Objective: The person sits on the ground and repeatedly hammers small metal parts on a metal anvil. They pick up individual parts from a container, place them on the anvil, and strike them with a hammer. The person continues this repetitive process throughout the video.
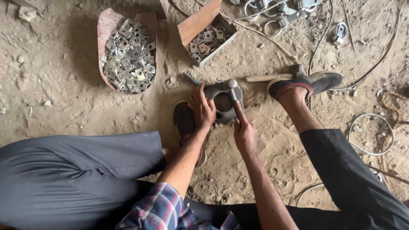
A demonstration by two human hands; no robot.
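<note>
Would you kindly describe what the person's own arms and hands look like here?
Both hands, left hand and right hand, are bare, with no gloves, rings or watch visible. The forearms are uncovered; a plaid sleeve in blue, red and white is rolled up near the left elbow.

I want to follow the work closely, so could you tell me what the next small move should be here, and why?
Probably a small steadying press: the left hand lies on the dark metal ring in the sand, while the right hand grips a ball-topped metal rod standing at the ring's edge. The hammer lies untouched beyond it.
</note>
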